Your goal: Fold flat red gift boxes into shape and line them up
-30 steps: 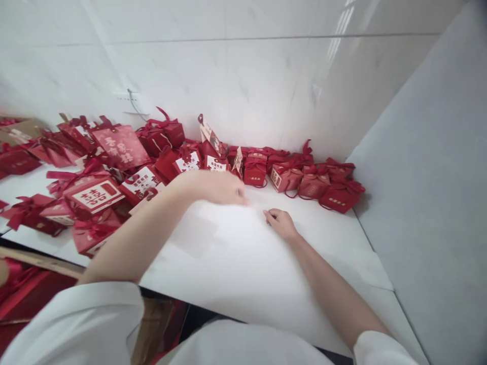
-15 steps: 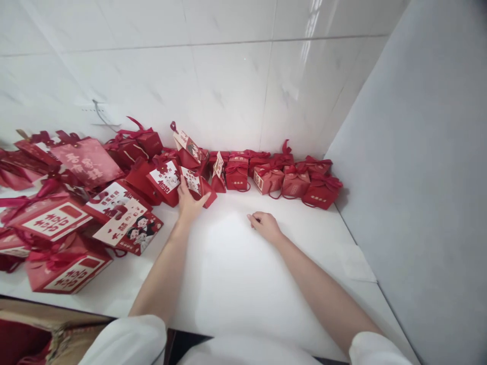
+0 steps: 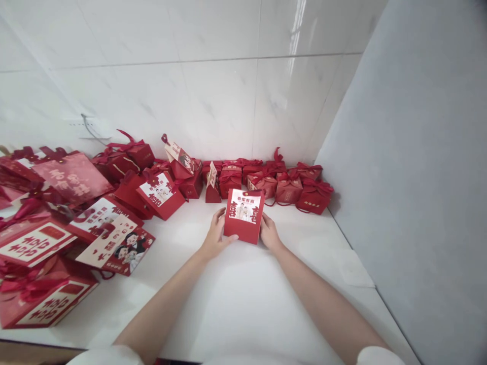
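Between my two hands, near the middle of the white table, is a red gift box (image 3: pixel 243 232) with a white panel showing a printed couple and red characters. My left hand (image 3: pixel 217 237) grips its left side, thumb on the lower front and fingers along the edge. On the right edge my right hand (image 3: pixel 269 233) is closed, with its fingertips partly hidden behind the box. A similar red box (image 3: pixel 166 204) leans at the left, and a small triangular box (image 3: pixel 213 188) stands behind the held one.
A row of small red boxes with ribbons (image 3: pixel 289 190) lines the tiled wall (image 3: pixel 213 101). Several larger red and pink boxes (image 3: pixel 49 299) crowd the left of the table (image 3: pixel 236 304). A grey panel (image 3: pixel 411 177) borders the right side.
My left hand has brought the red gift box from the pile at left to the middle. My right hand has come onto its right edge. The view has shifted slightly.
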Available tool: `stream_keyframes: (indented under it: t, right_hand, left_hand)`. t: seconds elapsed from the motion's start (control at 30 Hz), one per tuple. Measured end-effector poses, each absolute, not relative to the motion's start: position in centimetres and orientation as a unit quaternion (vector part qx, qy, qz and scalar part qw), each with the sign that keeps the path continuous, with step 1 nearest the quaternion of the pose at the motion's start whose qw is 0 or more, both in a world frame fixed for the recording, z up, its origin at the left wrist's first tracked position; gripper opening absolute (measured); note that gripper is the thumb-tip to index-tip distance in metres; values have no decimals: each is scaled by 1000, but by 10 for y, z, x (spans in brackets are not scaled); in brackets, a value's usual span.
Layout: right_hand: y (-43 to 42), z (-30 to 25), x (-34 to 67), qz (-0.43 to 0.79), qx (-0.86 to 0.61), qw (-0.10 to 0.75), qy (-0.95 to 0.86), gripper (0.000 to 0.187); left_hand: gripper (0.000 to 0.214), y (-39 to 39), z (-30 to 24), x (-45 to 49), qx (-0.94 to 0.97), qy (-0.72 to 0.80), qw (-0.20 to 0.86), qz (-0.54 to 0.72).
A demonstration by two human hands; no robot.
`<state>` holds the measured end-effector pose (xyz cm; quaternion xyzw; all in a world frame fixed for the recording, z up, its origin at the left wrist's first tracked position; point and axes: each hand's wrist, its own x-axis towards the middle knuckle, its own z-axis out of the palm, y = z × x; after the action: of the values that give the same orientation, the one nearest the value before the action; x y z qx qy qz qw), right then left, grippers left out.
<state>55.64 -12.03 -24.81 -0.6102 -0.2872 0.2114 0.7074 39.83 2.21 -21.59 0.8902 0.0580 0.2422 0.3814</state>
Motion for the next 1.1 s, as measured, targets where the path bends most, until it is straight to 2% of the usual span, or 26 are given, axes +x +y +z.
stream_keyframes:
  t: [0.13, 0.23, 0.63, 0.87, 1.1]
  right_hand:
    - [-115, -252, 564, 239, -580, 731, -267, 44]
    - [-115, -249, 563, 263, -546, 752, -259, 43]
    - [-122, -238, 561, 311, -478, 789, -229, 35]
    - [-121, -236, 547, 315, -418, 823, -219, 59]
    - [-125, -234, 535, 208, -545, 774, -246, 55]
  left_hand:
    - [69, 30, -212, 399, 846, 33, 506, 165]
    - [64, 29, -208, 395, 824, 40, 549, 131]
    - [74, 26, -211, 399, 828, 46, 537, 154]
    - [73, 26, -214, 399, 832, 66, 529, 152]
    - [71, 27, -217, 399, 822, 69, 540, 165]
